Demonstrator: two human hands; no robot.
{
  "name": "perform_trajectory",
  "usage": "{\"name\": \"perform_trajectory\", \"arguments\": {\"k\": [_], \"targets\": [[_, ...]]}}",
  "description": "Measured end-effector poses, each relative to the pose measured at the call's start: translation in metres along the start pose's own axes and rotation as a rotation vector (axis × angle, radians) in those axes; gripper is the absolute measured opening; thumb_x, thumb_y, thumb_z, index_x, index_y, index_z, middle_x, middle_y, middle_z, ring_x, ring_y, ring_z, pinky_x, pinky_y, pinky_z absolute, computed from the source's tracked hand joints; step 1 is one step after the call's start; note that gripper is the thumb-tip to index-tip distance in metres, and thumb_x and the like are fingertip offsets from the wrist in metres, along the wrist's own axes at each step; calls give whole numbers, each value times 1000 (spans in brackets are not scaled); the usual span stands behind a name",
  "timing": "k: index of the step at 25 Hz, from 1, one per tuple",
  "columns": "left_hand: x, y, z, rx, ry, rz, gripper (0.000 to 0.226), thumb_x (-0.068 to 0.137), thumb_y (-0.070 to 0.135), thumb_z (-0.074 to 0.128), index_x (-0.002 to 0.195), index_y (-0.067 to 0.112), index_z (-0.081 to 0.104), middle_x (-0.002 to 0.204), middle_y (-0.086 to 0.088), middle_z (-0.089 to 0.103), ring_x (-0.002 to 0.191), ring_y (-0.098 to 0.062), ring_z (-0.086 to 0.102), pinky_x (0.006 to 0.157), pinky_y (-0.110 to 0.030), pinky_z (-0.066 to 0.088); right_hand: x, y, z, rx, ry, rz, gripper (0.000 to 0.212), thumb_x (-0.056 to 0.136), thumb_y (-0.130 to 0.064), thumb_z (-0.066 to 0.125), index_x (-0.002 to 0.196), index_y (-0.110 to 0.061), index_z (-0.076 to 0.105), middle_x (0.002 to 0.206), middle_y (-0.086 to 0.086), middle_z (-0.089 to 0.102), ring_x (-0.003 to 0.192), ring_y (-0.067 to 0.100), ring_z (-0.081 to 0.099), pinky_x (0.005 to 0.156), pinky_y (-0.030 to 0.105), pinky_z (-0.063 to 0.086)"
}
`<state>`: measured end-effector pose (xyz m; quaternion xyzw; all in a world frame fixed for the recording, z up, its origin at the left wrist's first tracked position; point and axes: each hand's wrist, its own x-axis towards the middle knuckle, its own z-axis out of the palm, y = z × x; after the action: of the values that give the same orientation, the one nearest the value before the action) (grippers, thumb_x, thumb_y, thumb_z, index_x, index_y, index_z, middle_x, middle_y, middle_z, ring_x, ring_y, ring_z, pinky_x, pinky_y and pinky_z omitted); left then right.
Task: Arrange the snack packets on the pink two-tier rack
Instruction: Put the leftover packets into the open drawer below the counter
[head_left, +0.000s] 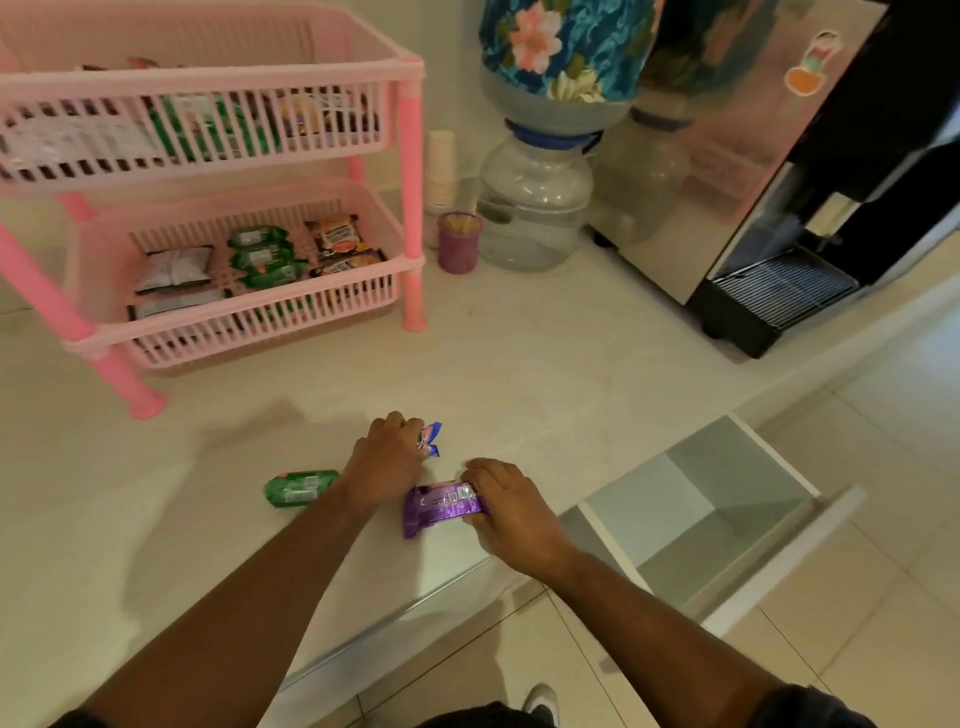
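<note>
Pick-up step. Left hand (387, 462) is curled down over a blue packet (434, 439) on the white counter (519, 353); only the packet's right end shows, so grip looks closed on it but I can't fully confirm. Right hand (511, 506) has fingers clamped on the right end of a purple packet (441, 506), flat on the counter near the front edge. Green packet (298, 487) lies loose just left of the left wrist, untouched. Pink two-tier rack (218, 208) stands far left; lower tier already holds silver, green and brown packets in rows, upper tier partly filled. Open drawer (717, 514) at near right. Next: lift both packets, carry far-left, slot into free rack space. Green one comes after.
</note>
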<state>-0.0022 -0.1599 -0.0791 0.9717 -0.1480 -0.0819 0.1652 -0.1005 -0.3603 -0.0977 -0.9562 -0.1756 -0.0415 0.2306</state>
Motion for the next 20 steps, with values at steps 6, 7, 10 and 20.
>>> {"name": "perform_trajectory", "arguments": {"k": [6, 7, 10, 20], "targets": [[20, 57, 18, -2, 17, 166, 35, 99, 28, 54, 126, 8, 60, 120, -8, 60, 107, -30, 55, 85, -42, 48, -26, 58, -42, 29, 46, 138, 44, 90, -30, 68, 131, -20, 53, 135, -1, 54, 111, 17, 58, 95, 30, 50], [21, 70, 21, -67, 43, 169, 34, 97, 29, 58, 123, 7, 62, 115, -9, 62, 103, -31, 57, 83, -44, 50, -30, 68, -50, 30, 48, 156, 45, 91, -31, 67, 132, -20, 52, 136, -1, 53, 112, 17, 58, 95, 30, 50], [27, 115, 29, -195, 79, 185, 33, 95, 38, 58, 119, 15, 62, 112, -4, 61, 101, -27, 58, 85, -43, 52, -46, 102, -74, 5, 58, 190, 45, 92, -34, 66, 132, -20, 52, 137, 0, 54, 112, 17, 58, 95, 31, 51], [43, 232, 68, -218, 85, 332, 39, 92, 39, 65, 120, 12, 62, 106, -6, 63, 95, -25, 60, 75, -38, 53, -98, 218, -149, -5, 36, 315, 34, 92, -30, 66, 124, -23, 55, 119, -4, 62, 100, 13, 61, 86, 32, 51]]}}
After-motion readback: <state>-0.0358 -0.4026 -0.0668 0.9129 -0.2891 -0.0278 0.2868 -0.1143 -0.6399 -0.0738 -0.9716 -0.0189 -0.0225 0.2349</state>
